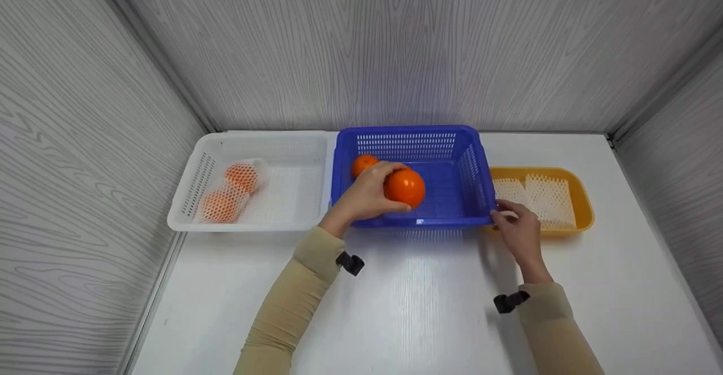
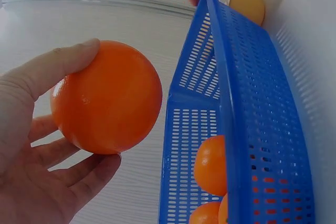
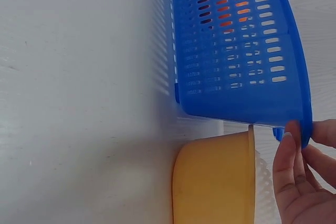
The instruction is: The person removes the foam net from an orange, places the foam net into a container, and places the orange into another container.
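Observation:
My left hand [image 1: 366, 193] grips a shiny orange [image 1: 408, 188], with the thumb on one side and fingers curled on the other. In the left wrist view this orange [image 2: 107, 98] is held above the blue basket [image 2: 231, 77], apart from its rim. More oranges [image 2: 211, 167] lie inside the basket, and one of them [image 1: 364, 164] shows beside my left hand in the head view. At the basket's front right corner my right hand [image 1: 521, 232] pinches the rim between thumb and fingers. The right wrist view shows those fingers [image 3: 286, 169] at the corner.
On the left stands a white basket [image 1: 282, 227] with two oranges [image 1: 219, 206] in foam netting. A yellow bin [image 1: 586, 211] on the right holds white foam net sleeves [image 1: 549, 201]. Wood-grain panels [image 1: 395, 47] rise behind and on both sides of the white table [image 1: 418, 307].

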The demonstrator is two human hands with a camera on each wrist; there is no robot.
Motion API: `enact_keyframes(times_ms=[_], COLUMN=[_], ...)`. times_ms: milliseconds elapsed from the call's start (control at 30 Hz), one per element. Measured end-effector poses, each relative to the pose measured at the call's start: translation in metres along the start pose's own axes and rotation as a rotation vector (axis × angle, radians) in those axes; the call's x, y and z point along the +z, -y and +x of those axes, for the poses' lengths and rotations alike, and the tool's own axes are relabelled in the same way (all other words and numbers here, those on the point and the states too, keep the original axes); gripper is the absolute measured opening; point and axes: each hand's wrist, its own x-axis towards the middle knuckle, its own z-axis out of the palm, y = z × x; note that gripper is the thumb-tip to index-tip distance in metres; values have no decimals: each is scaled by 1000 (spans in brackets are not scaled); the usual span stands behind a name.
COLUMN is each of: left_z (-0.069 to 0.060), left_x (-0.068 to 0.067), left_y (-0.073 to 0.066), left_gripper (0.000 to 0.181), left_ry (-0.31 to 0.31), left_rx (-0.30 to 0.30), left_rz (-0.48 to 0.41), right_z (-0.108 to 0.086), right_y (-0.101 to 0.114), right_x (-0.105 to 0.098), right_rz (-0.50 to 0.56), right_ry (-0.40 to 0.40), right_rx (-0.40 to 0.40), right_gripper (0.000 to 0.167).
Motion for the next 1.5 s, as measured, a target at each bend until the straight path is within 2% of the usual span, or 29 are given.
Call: enact_keyframes(times_ms=[200, 433, 600, 800, 967, 1033, 1233, 1433, 1500], left_z=[21, 43, 57, 72, 79, 80, 83, 80, 80], left_x=[-7, -10, -10, -8, -7, -6, -7, -7, -6], left_y=[-1, -5, -3, 4, 8, 10, 14, 20, 22], left_gripper=[75, 75, 74, 75, 80, 79, 65, 61, 62], left_ry=[46, 103, 150, 196, 241, 269, 329, 377, 384], left_rx=[-50, -79, -51, -60, -107, -107, -98, -175, -199], left_rz=[67, 84, 136, 179, 203, 216, 232, 273, 280], right_z=[10, 12, 9, -2, -5, -4, 4, 6, 9], right_y=[-28, -35, -28, 1, 10, 9, -15, -21, -29], right_x=[1, 1, 1, 0, -1, -2, -1, 0, 0], right_rz=[31, 35, 38, 3, -16, -6, 33, 17, 22], right_ry=[-2, -10, -9, 10, 15, 15, 0, 0, -2], right_rx=[8, -7, 18, 8, 10, 6, 11, 15, 11], right_gripper=[31, 30, 31, 31, 31, 31, 31, 31, 31])
